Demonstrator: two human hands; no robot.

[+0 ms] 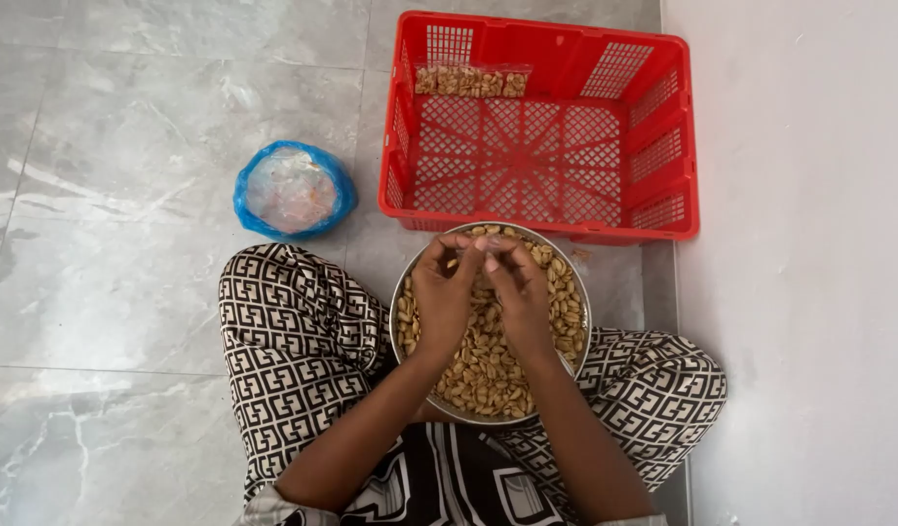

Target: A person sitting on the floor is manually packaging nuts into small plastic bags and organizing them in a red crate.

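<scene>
Grey marble-look tile floor with pale veins and thin grout lines, glossy under soft even light; plain white wall along the right, meeting the floor in a straight edge

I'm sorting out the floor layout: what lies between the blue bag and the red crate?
Only bare grey marble floor separates the blue bag from the red crate, as the head view shows; nothing rests in that gap.

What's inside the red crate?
Inside the red crate lies one clear packet of peanuts against the far wall. The rest of its mesh bottom shows bare. The strip of bottom just behind its near rim is hidden.
</scene>
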